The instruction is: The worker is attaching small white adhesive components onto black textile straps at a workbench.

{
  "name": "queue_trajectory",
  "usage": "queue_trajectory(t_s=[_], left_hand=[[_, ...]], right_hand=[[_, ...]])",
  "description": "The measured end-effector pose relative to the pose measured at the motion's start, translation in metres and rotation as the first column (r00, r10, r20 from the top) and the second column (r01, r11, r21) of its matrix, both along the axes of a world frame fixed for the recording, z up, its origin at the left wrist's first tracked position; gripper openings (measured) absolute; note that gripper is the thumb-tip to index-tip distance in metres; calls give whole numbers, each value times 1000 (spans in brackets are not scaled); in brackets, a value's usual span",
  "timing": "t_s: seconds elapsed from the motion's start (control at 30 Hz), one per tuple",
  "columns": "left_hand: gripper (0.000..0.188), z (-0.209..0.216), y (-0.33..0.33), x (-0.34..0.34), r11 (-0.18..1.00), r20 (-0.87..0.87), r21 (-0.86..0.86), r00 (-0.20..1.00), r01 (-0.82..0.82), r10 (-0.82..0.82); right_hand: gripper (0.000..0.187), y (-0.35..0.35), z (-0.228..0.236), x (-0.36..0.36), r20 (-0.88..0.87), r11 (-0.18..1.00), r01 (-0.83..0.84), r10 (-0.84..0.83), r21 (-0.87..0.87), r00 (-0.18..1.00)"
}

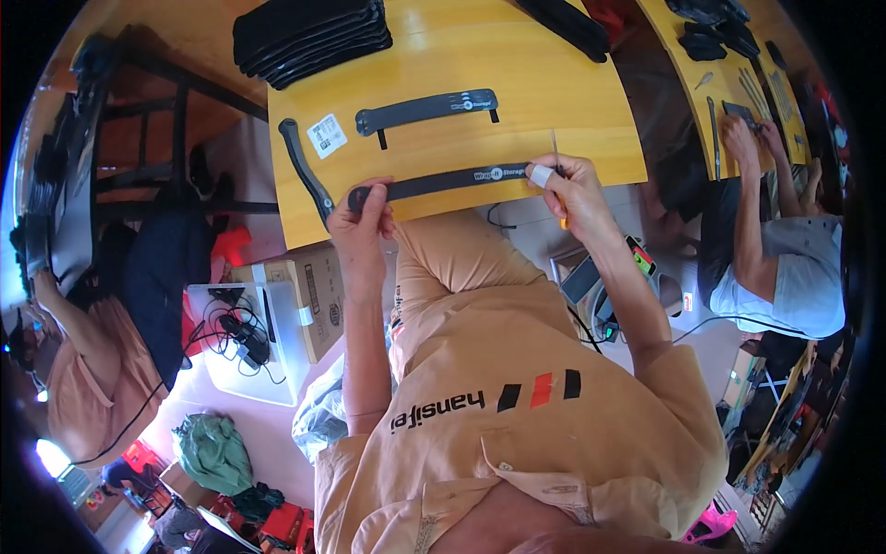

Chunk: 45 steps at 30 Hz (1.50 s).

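Note:
A black strap (434, 184) with white print is stretched level between my hands, just over the yellow table's near edge. My left hand (362, 214) pinches its left end between thumb and fingers. At the other end my right hand (574, 196), with a white wrap on one digit, grips the strap. The same hand also holds a thin pointed tool (563, 222) with an orange end; its kind is unclear. Beyond lies another black printed strap (426, 113) with two short dark tabs under it. A narrow black strap (305, 166) rests beside my left hand.
A white printed label (327, 136) lies on the yellow table (554, 102). Folded black pieces (314, 39) are stacked at its far left, with a black bundle (565, 28) far right. A co-worker's hands (744, 143) work at the right table. Below left stands a clear bin (281, 342) with cables.

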State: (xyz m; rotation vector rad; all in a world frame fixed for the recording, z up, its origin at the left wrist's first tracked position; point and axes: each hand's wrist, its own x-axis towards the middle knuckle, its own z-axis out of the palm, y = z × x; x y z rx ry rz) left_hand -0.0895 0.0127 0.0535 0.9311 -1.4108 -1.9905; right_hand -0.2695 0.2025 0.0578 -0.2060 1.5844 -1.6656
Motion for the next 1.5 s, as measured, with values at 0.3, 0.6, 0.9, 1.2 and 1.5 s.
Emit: queue_trajectory(t_s=[0.3, 0.6, 0.9, 1.2, 1.5], left_hand=[[12, -24, -45, -25, 996, 109, -53, 991, -75, 80], [11, -43, -70, -50, 964, 180, -250, 974, -87, 135], [10, -62, -78, -58, 958, 184, -267, 970, -104, 156], [10, -61, -77, -61, 959, 191, -259, 967, -116, 168], [11, -60, -78, -63, 952, 187, -273, 963, -140, 196]], right_hand=[[9, -40, -18, -35, -175, 992, 107, -93, 74, 980], [6, -70, -38, -59, -271, 987, 116, -82, 111, 959], [7, -76, -57, -69, -340, 972, 112, -36, 207, 940], [8, -77, -66, -73, -378, 965, 132, -38, 225, 925], [5, -81, -65, -70, -411, 978, 132, -54, 164, 910]])
